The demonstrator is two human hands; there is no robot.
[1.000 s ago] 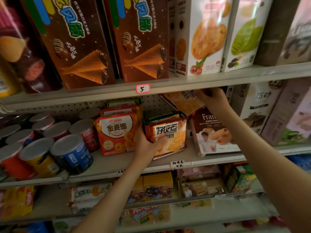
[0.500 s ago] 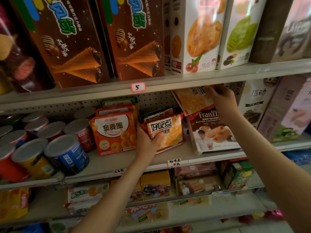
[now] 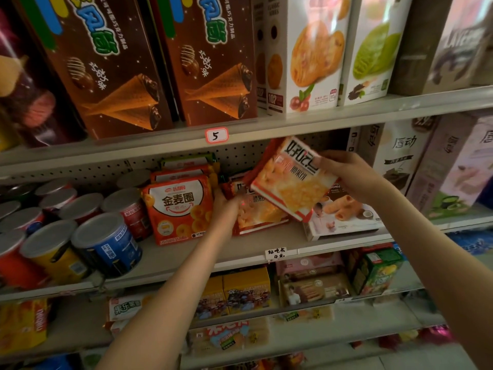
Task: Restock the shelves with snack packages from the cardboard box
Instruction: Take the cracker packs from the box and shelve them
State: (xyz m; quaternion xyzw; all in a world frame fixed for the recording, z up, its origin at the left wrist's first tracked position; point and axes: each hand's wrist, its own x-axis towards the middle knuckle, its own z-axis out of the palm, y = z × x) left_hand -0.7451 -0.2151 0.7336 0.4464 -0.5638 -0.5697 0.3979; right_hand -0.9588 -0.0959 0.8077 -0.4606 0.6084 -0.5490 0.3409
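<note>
Orange glossy cracker packs (image 3: 256, 212) stand on the grey metal shelf (image 3: 186, 252); left hand (image 3: 225, 209) is on their front at 9 o'clock, blurred, grip unclear. Matching tilted pack (image 3: 293, 182), at 2 o'clock, is pinched by right hand (image 3: 352, 174). Best: turn it upright, slide in front w/o toppling row.

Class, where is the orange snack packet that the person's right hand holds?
Head view, right of centre: the orange packet, tilted, gripped by the right hand before the middle shelf, above the coconut roll box.
</note>
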